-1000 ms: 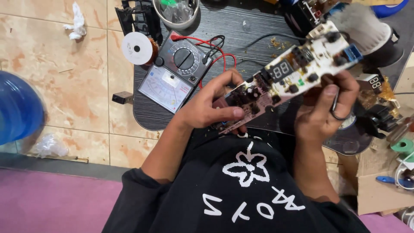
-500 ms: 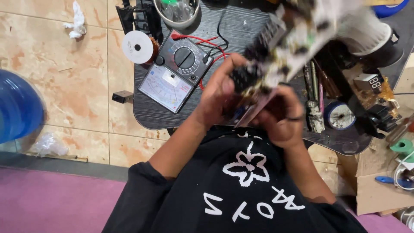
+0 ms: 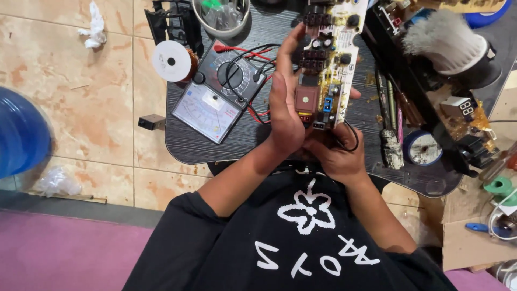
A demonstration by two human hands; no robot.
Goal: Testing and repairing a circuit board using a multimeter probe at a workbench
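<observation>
Hands meet over a dark, wood-grained tabletop [image 3: 215,148], where a person in a black printed shirt [image 3: 301,237] holds a pale circuit board [image 3: 331,59] upright above the work surface. Nearest the body, the right hand [image 3: 336,156] cups the board's lower end, fingers curled closed under it. The left hand [image 3: 285,102] lies flat along the board's left edge, fingers extended and thumb pressing the side.

Rigid, thin and probably light, the board is studded with black relays, a brown square component and a blue connector; judged from this, it is best gripped by its bare edges, since the soldered parts and pins look fragile.

Just left of the hands lies an analog multimeter [image 3: 215,94], its red and black leads looped over the dial. Beyond it sit a spool of copper wire [image 3: 172,61] and a clear plastic tub [image 3: 221,16]. To the right, screwdrivers [image 3: 390,105], a roll of tape [image 3: 423,147] and a small digit display [image 3: 464,108] crowd the table. Beige tiles [image 3: 81,97] cover the floor.
</observation>
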